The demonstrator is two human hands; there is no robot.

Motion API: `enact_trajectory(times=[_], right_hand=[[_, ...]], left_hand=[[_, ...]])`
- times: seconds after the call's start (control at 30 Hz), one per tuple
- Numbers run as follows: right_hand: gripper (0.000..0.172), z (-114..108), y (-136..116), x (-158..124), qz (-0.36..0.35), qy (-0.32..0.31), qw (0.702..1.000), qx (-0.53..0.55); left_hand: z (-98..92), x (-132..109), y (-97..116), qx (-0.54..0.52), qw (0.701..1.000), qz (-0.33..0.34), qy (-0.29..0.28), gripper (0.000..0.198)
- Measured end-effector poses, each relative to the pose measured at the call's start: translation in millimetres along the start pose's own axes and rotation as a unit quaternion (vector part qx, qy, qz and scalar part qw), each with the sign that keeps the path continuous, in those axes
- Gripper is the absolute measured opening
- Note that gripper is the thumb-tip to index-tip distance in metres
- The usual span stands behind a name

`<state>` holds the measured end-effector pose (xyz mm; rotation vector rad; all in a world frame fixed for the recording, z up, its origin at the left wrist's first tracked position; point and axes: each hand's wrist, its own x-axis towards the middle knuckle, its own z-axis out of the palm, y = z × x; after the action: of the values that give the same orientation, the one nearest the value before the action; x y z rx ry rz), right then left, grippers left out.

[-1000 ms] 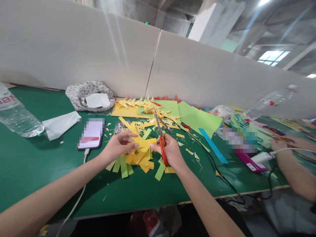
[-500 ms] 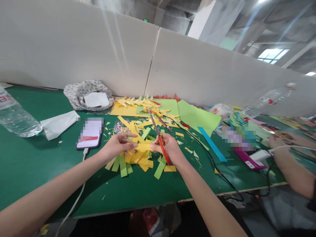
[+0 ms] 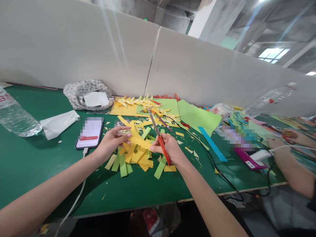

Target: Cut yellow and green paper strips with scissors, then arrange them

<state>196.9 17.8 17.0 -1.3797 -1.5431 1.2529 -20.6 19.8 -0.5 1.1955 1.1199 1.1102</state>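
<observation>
Between my two hands stretches a yellow paper strip (image 3: 141, 142), slanting down to the right. My left hand (image 3: 112, 142) pinches its left end with thumb and fingers. In my right hand (image 3: 171, 150) are red-handled scissors (image 3: 164, 150), their blades pointing up and away from me. The thumb and fingertips of that hand also touch the strip's right end. Below lies a loose pile of cut yellow strips (image 3: 137, 157) and green strips (image 3: 122, 166) on the green table (image 3: 118, 194).
A phone (image 3: 89, 133) with a white cable lies left, near a water bottle (image 3: 18, 113). Behind are yellow leafy paper garlands (image 3: 134, 100) and green sheets (image 3: 197, 115). A black cord (image 3: 212, 161) crosses on the right. Another person's hand (image 3: 278, 148) works beyond a purple device (image 3: 249, 159).
My left hand has shifted left and slightly up. The strip has gone from nearly level to slanting, and more of it shows. My right hand and the scissors have hardly moved.
</observation>
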Motion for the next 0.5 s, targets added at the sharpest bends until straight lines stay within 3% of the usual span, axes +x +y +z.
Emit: enact_trajectory(times=[0.17,0.27,0.33,0.43,0.5], right_hand=[[0.033,3.2,-2.0,-1.5,0.012,-0.005,0.999,0.05],[0.035,8.7,-4.9,-4.2,0.01,0.026,0.995,0.091],[0.036,14.2,-6.6,-6.2,0.012,0.05,0.992,0.117],[0.034,23.1,-7.3,-8.7,0.005,0.048,0.989,0.136],[0.033,27.8,-7.1,-9.8,0.008,0.032,0.991,0.13]], left_hand=[[-0.9,0.4,0.2,-0.016,1.0,-0.002,0.027,0.042],[2.4,-1.9,1.8,-0.065,0.997,-0.025,0.046,0.041],[7.1,-5.0,2.7,-0.089,0.995,-0.046,0.021,0.039],[14.4,-9.4,1.7,-0.07,0.992,-0.079,-0.073,0.028],[16.4,-10.2,-0.3,-0.064,0.991,-0.092,-0.07,0.021]])
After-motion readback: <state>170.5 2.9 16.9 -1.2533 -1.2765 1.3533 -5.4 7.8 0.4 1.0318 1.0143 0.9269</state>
